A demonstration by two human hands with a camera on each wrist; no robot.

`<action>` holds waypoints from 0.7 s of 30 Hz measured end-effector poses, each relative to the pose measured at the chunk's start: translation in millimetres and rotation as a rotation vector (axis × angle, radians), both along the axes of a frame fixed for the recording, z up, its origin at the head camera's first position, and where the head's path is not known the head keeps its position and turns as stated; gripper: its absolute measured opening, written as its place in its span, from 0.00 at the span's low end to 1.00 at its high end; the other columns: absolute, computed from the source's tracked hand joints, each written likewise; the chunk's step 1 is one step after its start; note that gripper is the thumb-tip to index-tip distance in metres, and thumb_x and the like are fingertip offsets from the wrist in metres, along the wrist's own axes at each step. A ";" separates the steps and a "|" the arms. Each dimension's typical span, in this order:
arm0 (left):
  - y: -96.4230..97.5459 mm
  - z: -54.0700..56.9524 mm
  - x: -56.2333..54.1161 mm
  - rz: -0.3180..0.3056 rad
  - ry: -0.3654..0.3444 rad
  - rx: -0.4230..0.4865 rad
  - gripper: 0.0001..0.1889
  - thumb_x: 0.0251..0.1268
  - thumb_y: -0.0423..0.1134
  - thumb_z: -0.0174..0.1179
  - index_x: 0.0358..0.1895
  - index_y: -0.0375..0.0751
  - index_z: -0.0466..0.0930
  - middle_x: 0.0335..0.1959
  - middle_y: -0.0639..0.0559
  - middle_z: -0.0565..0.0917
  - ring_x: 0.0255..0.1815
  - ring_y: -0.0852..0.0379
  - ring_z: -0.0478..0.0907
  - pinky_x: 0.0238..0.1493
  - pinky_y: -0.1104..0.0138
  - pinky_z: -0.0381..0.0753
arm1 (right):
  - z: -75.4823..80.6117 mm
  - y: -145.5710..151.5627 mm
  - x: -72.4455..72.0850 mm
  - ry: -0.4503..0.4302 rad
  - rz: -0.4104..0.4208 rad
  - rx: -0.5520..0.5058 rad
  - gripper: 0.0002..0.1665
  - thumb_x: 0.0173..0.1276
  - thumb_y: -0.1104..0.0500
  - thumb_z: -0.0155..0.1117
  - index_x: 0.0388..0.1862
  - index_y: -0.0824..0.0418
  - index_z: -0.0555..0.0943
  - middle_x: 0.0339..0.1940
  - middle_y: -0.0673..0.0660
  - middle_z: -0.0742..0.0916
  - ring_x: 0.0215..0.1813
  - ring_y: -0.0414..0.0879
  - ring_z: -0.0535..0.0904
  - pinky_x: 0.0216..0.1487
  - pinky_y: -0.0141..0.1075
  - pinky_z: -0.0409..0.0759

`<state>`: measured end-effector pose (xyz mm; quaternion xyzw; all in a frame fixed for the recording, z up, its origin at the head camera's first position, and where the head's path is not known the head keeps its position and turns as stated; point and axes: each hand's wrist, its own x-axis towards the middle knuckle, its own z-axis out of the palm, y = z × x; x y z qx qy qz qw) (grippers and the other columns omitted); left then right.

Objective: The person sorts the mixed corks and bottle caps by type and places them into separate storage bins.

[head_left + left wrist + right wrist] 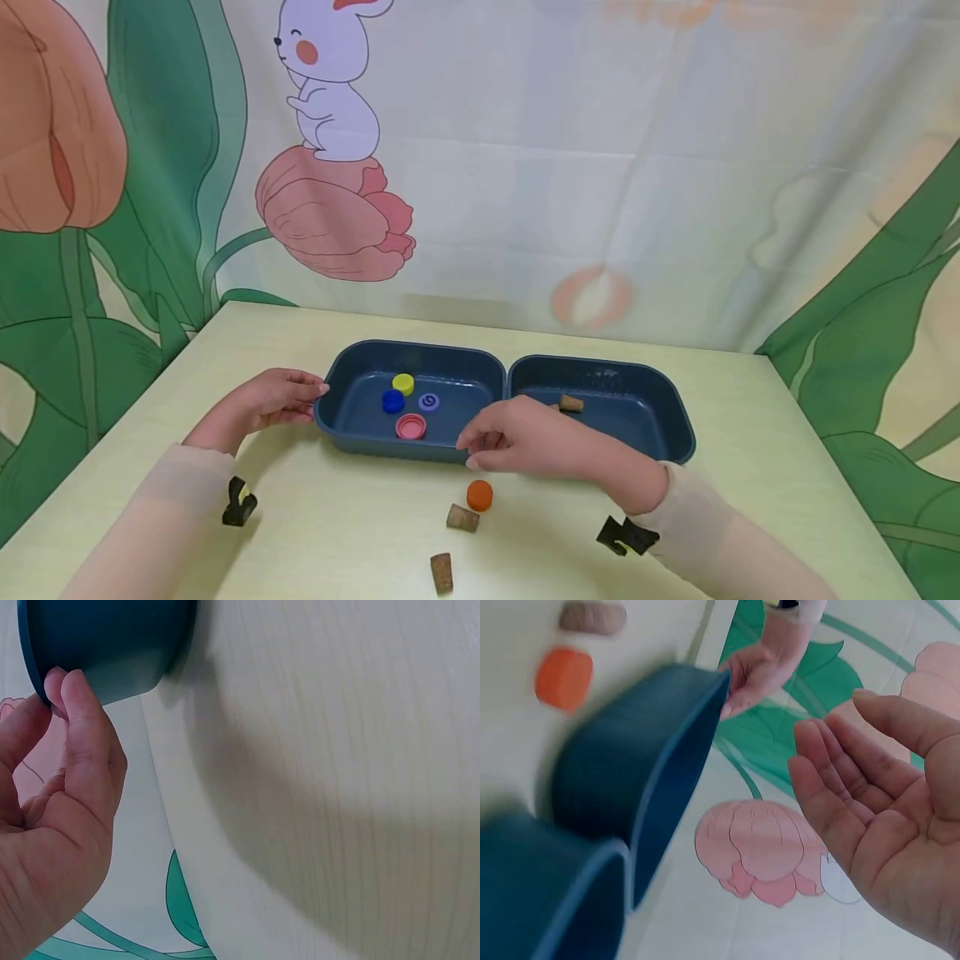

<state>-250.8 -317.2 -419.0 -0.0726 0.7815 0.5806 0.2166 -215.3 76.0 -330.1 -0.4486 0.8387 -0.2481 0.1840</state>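
My left hand (273,402) pinches the rim at the left end of a dark blue tray (420,451); the left wrist view shows thumb and fingers at the tray's edge (112,652). In that tray lie a yellow cap (402,383), a blue cap (393,401), a purple cap (429,402) and a pink cap (411,427). My right hand (528,437) hovers over the front, where the two trays meet. Its fingers are loosely bent, and the right wrist view shows nothing between them. An orange cap (480,496) lies on the table just in front of it.
A second dark blue tray (667,408) adjoins on the right, with a cork (572,404) and part of another visible behind my right hand. Two corks lie on the table, one cork (462,518) beside the orange cap and another cork (442,573) nearer. A printed curtain (480,167) hangs behind.
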 end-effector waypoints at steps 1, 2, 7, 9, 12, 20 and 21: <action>0.4 0.0 0.3 0.006 -0.002 -0.005 0.23 0.78 0.43 0.57 0.61 0.25 0.71 0.30 0.56 0.83 0.31 0.63 0.82 0.38 0.74 0.87 | -3.4 1.4 3.3 -0.021 -0.003 -0.008 0.13 0.74 0.60 0.65 0.53 0.61 0.87 0.46 0.54 0.91 0.40 0.32 0.81 0.46 0.24 0.82; 0.4 0.1 0.6 0.004 -0.001 -0.009 0.23 0.78 0.43 0.57 0.62 0.25 0.70 0.30 0.55 0.83 0.31 0.63 0.82 0.38 0.74 0.87 | -6.8 2.7 6.7 -0.038 -0.007 -0.013 0.13 0.74 0.60 0.64 0.53 0.61 0.87 0.46 0.54 0.90 0.40 0.32 0.81 0.47 0.24 0.82; 5.0 3.3 2.6 0.029 -0.009 -0.050 0.25 0.80 0.42 0.53 0.66 0.23 0.66 0.30 0.57 0.82 0.31 0.64 0.81 0.38 0.73 0.87 | -24.7 7.0 22.6 -0.072 0.013 -0.044 0.13 0.74 0.61 0.64 0.53 0.62 0.87 0.48 0.56 0.91 0.41 0.31 0.83 0.50 0.23 0.83; 4.9 4.3 2.4 0.030 -0.011 -0.055 0.24 0.81 0.41 0.53 0.66 0.24 0.67 0.30 0.57 0.82 0.31 0.64 0.81 0.38 0.74 0.87 | -31.9 7.1 28.6 -0.080 0.024 -0.055 0.13 0.73 0.61 0.66 0.53 0.62 0.87 0.47 0.57 0.91 0.41 0.30 0.83 0.49 0.23 0.83; 3.8 4.0 1.4 0.028 -0.009 -0.058 0.23 0.81 0.41 0.52 0.66 0.23 0.67 0.30 0.57 0.82 0.31 0.64 0.81 0.38 0.74 0.87 | -42.7 6.5 37.0 -0.090 0.041 -0.054 0.14 0.70 0.61 0.69 0.54 0.63 0.86 0.48 0.57 0.90 0.43 0.31 0.83 0.48 0.22 0.83; 4.6 3.4 1.5 0.028 -0.011 -0.049 0.25 0.80 0.41 0.54 0.67 0.23 0.66 0.30 0.57 0.82 0.32 0.64 0.81 0.39 0.73 0.87 | -72.9 3.1 57.2 -0.186 0.017 0.041 0.23 0.66 0.58 0.74 0.60 0.59 0.83 0.66 0.57 0.85 0.52 0.34 0.84 0.49 0.24 0.83; 4.7 3.2 1.3 0.027 -0.011 -0.050 0.25 0.80 0.41 0.54 0.68 0.23 0.65 0.30 0.57 0.82 0.32 0.64 0.81 0.39 0.73 0.87 | -75.7 3.1 58.6 -0.199 0.017 0.052 0.24 0.67 0.58 0.74 0.61 0.58 0.83 0.70 0.58 0.82 0.55 0.34 0.84 0.50 0.25 0.82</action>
